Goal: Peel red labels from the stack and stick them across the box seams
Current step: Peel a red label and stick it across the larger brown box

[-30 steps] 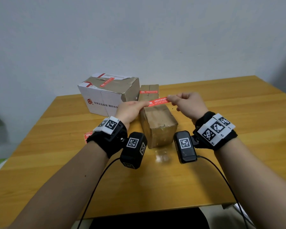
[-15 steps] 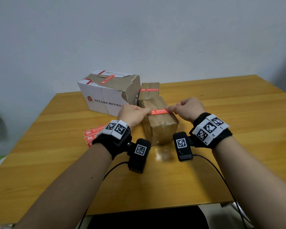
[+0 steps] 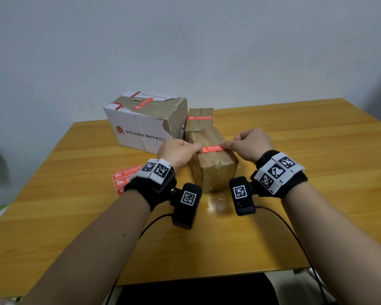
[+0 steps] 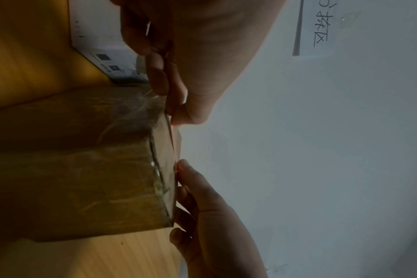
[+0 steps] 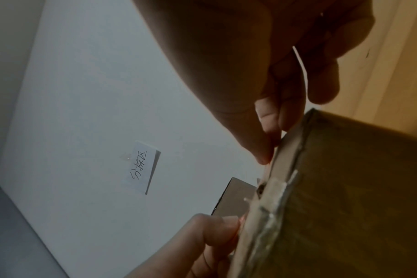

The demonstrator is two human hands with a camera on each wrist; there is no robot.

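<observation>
Red label [image 3: 211, 149] was pinched at both ends by left hand [image 3: 178, 151] and right hand [image 3: 249, 145] atop brown box [image 3: 216, 170]; label stack [image 3: 122, 179] was seen from head view only

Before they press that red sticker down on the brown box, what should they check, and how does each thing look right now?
1. Both ends held: left hand and right hand each pinch an end of the red label: ok.
2. Label spans the near brown box top across its seam: ok.
3. Label lies straight, unwrinkled: ok.
4. Label already stuck flat: cannot tell.
5. Spare label stack on the table: ok.
</observation>
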